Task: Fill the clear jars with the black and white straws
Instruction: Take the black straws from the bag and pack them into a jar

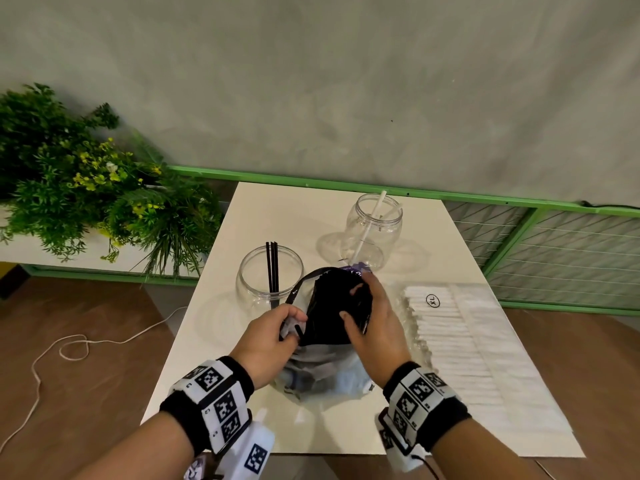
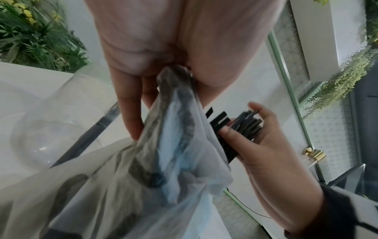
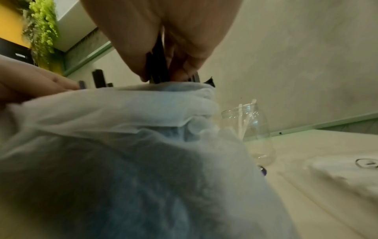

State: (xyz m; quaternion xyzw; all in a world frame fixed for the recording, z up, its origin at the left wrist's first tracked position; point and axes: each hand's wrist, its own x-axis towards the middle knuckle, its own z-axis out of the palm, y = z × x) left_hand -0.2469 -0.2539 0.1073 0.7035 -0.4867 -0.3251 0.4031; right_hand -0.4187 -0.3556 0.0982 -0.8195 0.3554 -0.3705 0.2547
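Wrist bands nearest cam. L hand (image 1: 273, 332) grip pinches plastic bag (image 1: 322, 370) mouth; R hand (image 1: 375, 318) grip wraps black straws (image 1: 341, 303) bunch poking out. Black-straw jar (image 1: 270, 277) just beyond L grip, white-straw jar (image 1: 375, 230) beyond R. Best: hold bag steady, pull bunch straight out, ends aligned.

The white rectangular table (image 1: 263, 209) is viewed from above by the head camera, facing forward and down. The crumpled translucent plastic bag (image 2: 163, 161) is seen at close range and shared by both wrist views.
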